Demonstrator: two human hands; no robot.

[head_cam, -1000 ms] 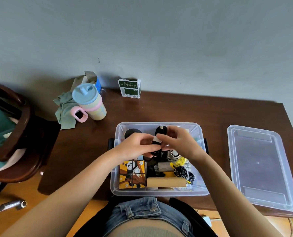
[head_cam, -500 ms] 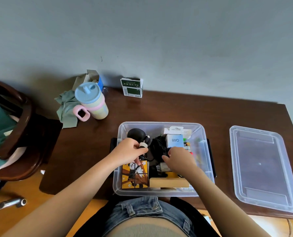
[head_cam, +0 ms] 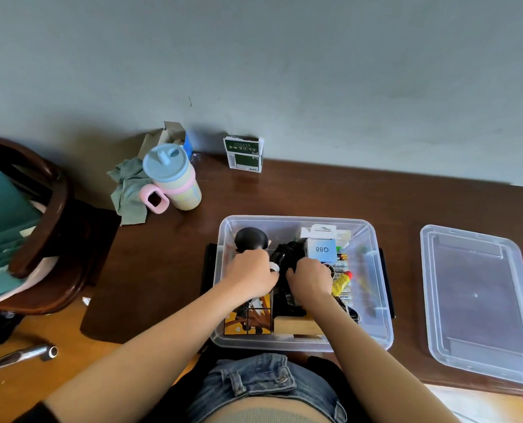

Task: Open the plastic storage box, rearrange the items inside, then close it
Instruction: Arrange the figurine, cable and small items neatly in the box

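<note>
1. Head view. While the person sits at the dark brown wooden table [head_cam: 315, 193], the clear plastic storage box [head_cam: 379, 315] stands open at its near edge, and its clear rectangular plastic lid [head_cam: 479, 303] lies flat on the table, apart to the right.
2. Both hands are down inside the box. The left hand [head_cam: 251, 277] is curled, a small white piece [head_cam: 274, 266] showing at its fingertips; the right hand [head_cam: 310, 277] is curled over the bundle of black cable [head_cam: 284, 251]. Whether either truly grips, I cannot tell.
3. Contents: a black round knob [head_cam: 251, 238], a pale blue carton marked Q88 [head_cam: 322, 250], a yellow tube with a red cap [head_cam: 341, 282], a panda-printed box [head_cam: 249, 319].
4. Handling, as a judgement: the cable looks light, limp and prone to snag, so it is best gathered whole at the coil. The box looks thin and flexible; hold it by the rim.
</note>
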